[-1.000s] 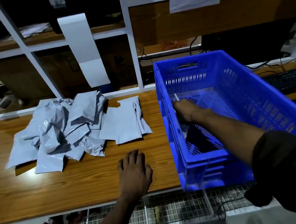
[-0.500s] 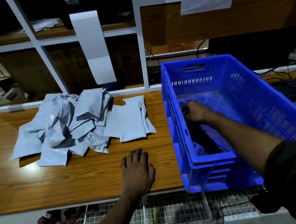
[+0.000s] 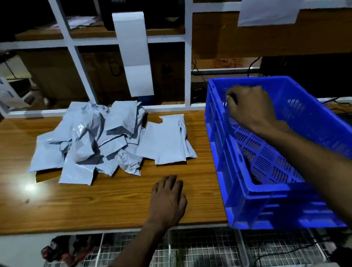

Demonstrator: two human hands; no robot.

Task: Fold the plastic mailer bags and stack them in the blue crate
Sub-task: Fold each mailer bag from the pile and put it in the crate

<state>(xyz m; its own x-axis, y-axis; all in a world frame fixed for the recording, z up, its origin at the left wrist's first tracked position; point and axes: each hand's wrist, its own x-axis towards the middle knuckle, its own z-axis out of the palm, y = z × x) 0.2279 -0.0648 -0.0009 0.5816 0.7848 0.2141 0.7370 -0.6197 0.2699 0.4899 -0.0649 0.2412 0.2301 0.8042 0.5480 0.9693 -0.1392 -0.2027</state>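
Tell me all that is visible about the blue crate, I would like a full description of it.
The blue crate is a rectangular box of what looks like moulded plastic, open on top, with slotted walls, a perforated floor and a thick ribbed rim. It stands upright at the right end of the wooden table, its near end overhanging the table's edge. The right hand is curled above its interior, the forearm crossing the near rim. Something dark lies inside; I cannot identify it.

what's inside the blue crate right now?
Mostly bare slotted floor shows inside the blue crate. A dark shape lies low along its left wall; too dim to identify. The right hand, fingers curled, hovers over the far end, and hand and forearm cover part of the floor. No folded mailers visible.
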